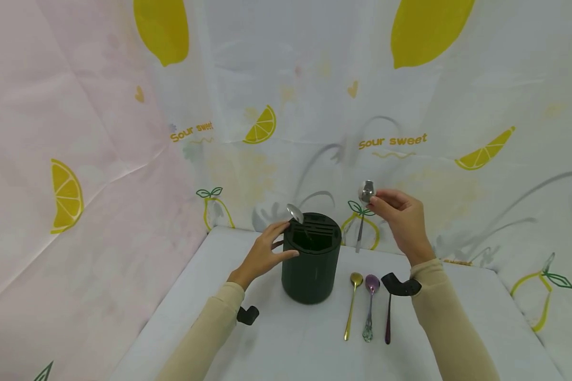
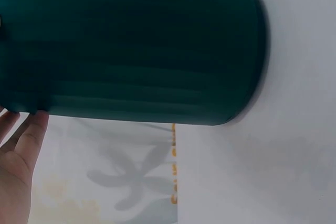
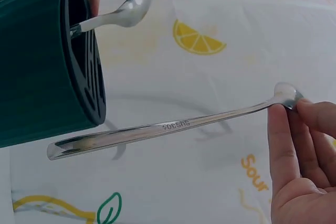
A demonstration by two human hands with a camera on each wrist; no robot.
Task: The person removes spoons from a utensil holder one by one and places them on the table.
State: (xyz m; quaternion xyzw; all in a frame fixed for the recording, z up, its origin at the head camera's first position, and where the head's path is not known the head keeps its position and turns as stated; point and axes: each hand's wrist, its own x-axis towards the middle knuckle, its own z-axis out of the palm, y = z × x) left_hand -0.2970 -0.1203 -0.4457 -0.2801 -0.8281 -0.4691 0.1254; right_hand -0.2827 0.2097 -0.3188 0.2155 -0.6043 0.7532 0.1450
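Spoon (image 3: 176, 126), polished silver metal: bowl pinched by right hand (image 1: 404, 219); left hand (image 1: 263, 255), unclenched, touches dark-green cylindrical holder (image 1: 310, 278).

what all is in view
holder: 1, dark green, on table
table: 1, white, under holder
standing spoon: 1, silver, in holder
held spoon: 1, silver, in right hand
gold spoon: 1, gold, on table
purple spoon: 1, purple, beside gold spoon
utensil: 1, dark, beside purple spoon
lemon backdrop: 1, pale, behind table
wrist pieces: 2, black, at sleeves
sleeves: 2, beige, below hands
left hand: 1, bare, fingers touching holder
right hand: 1, bare, raised
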